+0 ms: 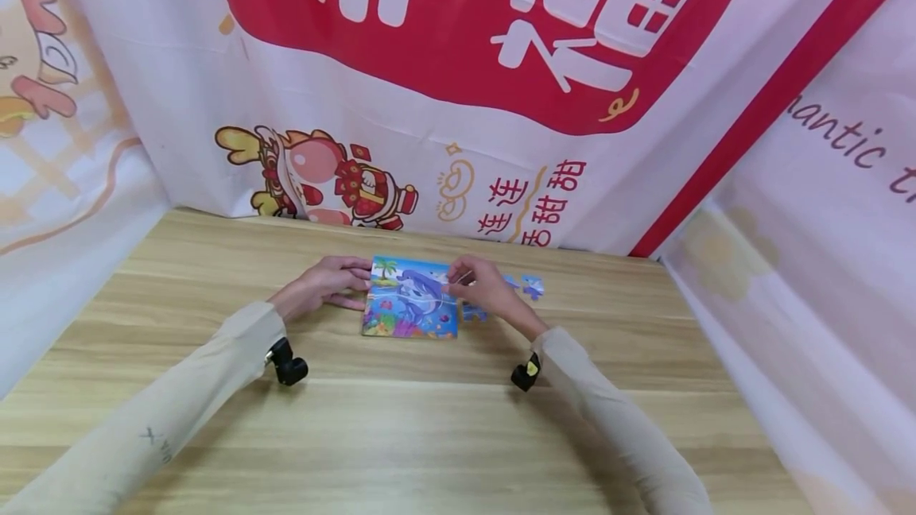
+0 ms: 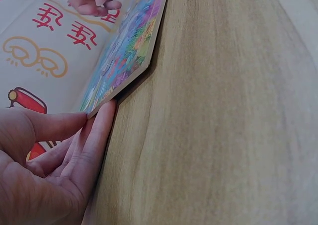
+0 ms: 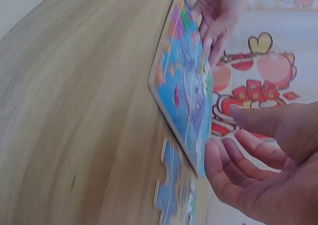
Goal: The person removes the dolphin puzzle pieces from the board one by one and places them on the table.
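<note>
A jigsaw puzzle board (image 1: 411, 300) with a dolphin sea picture is tilted over the wooden table. My left hand (image 1: 332, 283) pinches its left edge; in the left wrist view, thumb (image 2: 59, 125) and fingers meet at the board's corner. My right hand (image 1: 483, 286) hovers by the board's right edge. In the right wrist view its thumb (image 3: 253, 118) and loosely bent fingers stand apart, with nothing between them. Loose blue jigsaw pieces (image 3: 170, 180) lie on the table beside the board, partly hidden under my right hand in the head view.
Another loose jigsaw piece (image 1: 533, 286) lies to the right of my right hand. Behind the wooden table (image 1: 401, 435) hangs a printed cloth (image 1: 343, 78), with more cloth at both sides. Small black wrist cameras (image 1: 289, 368) sit below both sleeves.
</note>
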A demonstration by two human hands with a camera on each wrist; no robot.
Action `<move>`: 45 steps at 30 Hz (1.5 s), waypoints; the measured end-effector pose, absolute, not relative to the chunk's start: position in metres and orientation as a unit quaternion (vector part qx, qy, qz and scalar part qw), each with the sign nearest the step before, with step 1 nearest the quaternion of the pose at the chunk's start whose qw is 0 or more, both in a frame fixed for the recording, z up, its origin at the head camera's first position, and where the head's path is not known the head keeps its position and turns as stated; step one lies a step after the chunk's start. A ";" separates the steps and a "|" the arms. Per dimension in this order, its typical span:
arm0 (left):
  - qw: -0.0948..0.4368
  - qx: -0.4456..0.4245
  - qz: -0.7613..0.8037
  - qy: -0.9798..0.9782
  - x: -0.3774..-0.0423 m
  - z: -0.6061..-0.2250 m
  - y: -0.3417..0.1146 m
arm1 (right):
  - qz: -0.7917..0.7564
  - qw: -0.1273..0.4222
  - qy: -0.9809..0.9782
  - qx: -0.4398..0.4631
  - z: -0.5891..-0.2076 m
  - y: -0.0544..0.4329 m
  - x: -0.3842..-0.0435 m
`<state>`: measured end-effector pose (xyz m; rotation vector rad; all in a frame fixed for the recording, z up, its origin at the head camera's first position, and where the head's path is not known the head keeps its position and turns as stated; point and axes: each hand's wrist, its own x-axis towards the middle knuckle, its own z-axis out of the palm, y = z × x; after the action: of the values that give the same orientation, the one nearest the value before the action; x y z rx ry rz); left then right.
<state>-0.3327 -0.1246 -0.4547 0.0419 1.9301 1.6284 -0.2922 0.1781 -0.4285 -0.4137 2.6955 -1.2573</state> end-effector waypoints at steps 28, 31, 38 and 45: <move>0.299 0.007 0.608 0.735 -0.333 -0.454 -0.121 | -0.292 0.118 0.936 -0.157 -0.442 0.124 -0.304; 0.298 0.010 0.610 0.734 -0.332 -0.455 -0.122 | -0.290 0.120 0.936 -0.161 -0.442 0.123 -0.304; 0.297 0.012 0.612 0.733 -0.333 -0.457 -0.123 | -0.305 0.123 0.928 -0.178 -0.438 0.123 -0.301; 0.297 0.013 0.614 0.731 -0.332 -0.455 -0.123 | -0.307 0.122 0.927 -0.177 -0.439 0.124 -0.300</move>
<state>-0.3315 -0.1227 -0.4554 0.0347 1.9435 1.6322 -0.2999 0.1237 -0.4388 -0.5153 2.7074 -0.8953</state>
